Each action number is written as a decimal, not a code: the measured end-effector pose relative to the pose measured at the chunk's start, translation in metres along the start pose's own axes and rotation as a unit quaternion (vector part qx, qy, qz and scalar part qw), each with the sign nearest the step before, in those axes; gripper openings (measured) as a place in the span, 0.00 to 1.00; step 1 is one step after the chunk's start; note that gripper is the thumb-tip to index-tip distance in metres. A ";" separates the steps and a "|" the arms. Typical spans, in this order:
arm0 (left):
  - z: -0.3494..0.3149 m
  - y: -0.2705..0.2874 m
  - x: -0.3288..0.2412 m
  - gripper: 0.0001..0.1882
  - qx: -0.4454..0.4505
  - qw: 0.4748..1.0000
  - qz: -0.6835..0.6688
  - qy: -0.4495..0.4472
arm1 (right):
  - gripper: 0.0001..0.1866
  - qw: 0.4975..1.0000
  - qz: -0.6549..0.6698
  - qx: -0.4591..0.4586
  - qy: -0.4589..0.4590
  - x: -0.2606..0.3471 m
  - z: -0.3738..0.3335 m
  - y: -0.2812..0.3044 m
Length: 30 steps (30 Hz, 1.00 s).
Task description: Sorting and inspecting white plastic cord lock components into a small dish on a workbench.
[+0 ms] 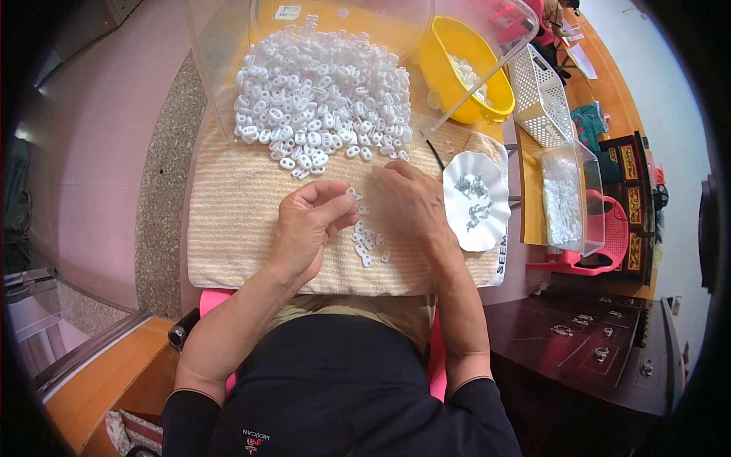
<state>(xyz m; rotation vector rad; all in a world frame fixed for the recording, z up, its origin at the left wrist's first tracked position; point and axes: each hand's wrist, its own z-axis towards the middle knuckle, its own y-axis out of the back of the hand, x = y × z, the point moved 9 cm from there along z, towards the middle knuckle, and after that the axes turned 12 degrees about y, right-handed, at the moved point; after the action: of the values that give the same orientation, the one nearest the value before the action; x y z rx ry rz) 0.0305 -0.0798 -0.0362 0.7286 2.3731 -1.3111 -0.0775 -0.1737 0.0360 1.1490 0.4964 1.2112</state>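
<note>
My left hand is closed in a pinch on a small white plastic piece, held just above the striped towel. To its right, my right hand is smeared by motion, so its fingers do not show clearly. Its fingertips are near the front of a big heap of white oval two-holed plastic pieces. Between my hands lie several smaller white plates with holes. A white wavy-edged dish on the right holds small grey metal parts, too small to name.
A clear plastic bin lies around the heap. Behind it to the right stands a yellow basin with white pieces inside. Farther right are a white perforated basket, a clear box of white pieces and a pink chair.
</note>
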 end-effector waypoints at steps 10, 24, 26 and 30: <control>0.000 0.001 0.000 0.07 0.001 1.000 0.007 0.001 | 0.13 0.987 -0.002 0.158 -0.024 -0.005 -0.003 -0.014; 0.000 -0.003 0.003 0.09 -0.001 1.000 -0.002 0.016 | 0.15 0.838 0.486 0.011 -0.247 -0.026 -0.031 -0.020; 0.000 -0.004 0.003 0.09 -0.004 1.000 0.002 0.020 | 0.16 0.832 0.495 0.012 -0.250 -0.024 -0.031 -0.021; -0.001 -0.003 0.003 0.09 -0.006 1.000 0.022 0.016 | 0.17 0.811 0.522 -0.002 -0.263 -0.020 -0.031 -0.022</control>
<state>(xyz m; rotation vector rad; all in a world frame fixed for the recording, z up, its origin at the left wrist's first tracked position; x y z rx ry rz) 0.0267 -0.0797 -0.0353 0.7994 2.3723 -1.2766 -0.0990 -0.1774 -0.0005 1.7533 -0.6810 1.6857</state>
